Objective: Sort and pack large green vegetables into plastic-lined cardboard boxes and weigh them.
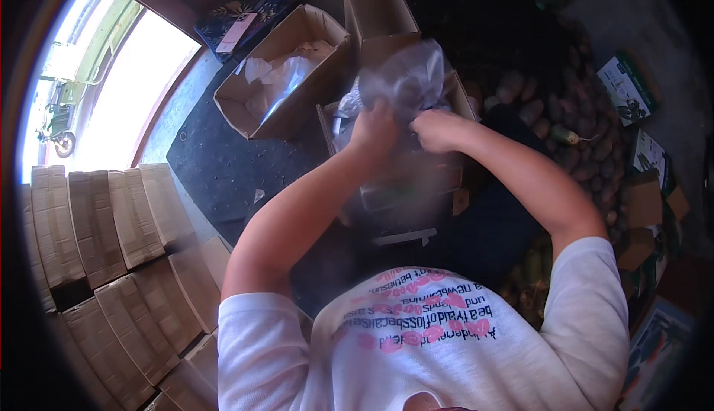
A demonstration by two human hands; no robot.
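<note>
Blur hides the fingertips, so I cannot tell how closed the grip of the left hand [378, 125] or right hand [440, 130] is, or what either holds. Beside them, a crinkled, translucent plastic bag [418, 72] billows above a brown cardboard box [462, 97].

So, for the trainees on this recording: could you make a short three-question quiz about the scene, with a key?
1. Multiple choice: what are the left hand and right hand at?
(a) a row of bottles
(b) a clear plastic bag at an open box
(c) a computer keyboard

2. True or false: the stacked cardboard boxes are on the person's right.

3. Fill in: the heap of vegetables lies on the person's ____ side.

Key:
1. b
2. False; the stacked cardboard boxes are on the left.
3. right
</note>
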